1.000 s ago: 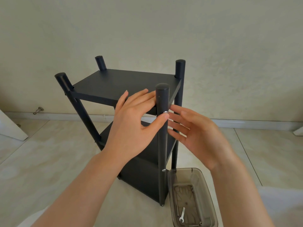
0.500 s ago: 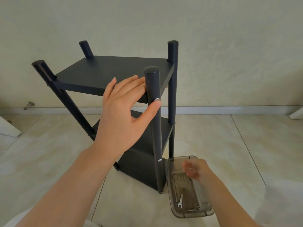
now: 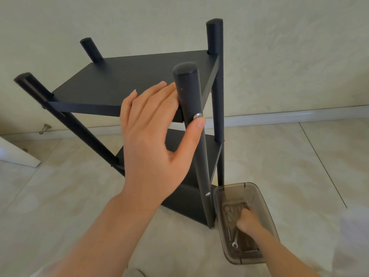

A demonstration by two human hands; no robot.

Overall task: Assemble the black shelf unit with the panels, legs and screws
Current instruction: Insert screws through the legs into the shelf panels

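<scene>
- Pale floor tiles (image 3: 69, 206) are carrying the shelf unit (image 3: 187, 202), which is standing upright near the floor's far edge, where the skirting meets the wall (image 3: 279, 56).
- Four legs (image 3: 214, 37) are showing above the top panel (image 3: 139, 80), and two more panels are sitting below it, so the frame is judged largely assembled.
- Left hand (image 3: 155, 140) is bracing the near right leg (image 3: 189, 100). Its fingers are lying straight against the panel edge behind the leg, and its thumb is pressing the leg's front just beneath a screw (image 3: 197, 115) whose silver head is standing proud.
- Right hand (image 3: 246, 220) is reaching down into a smoky plastic box (image 3: 229, 186) sitting on the floor just beside that leg's foot. The fingers are curling downward, but whether they are holding anything cannot be told.
- A small wrench (image 3: 235, 241) is lying in the box just beside that hand.
- Step in hand, as judged: fetching a tool to drive the proud screw home.
- Next move is calling for a firm brace on the leg while the tool is being raised and seated squarely on the screw head.
</scene>
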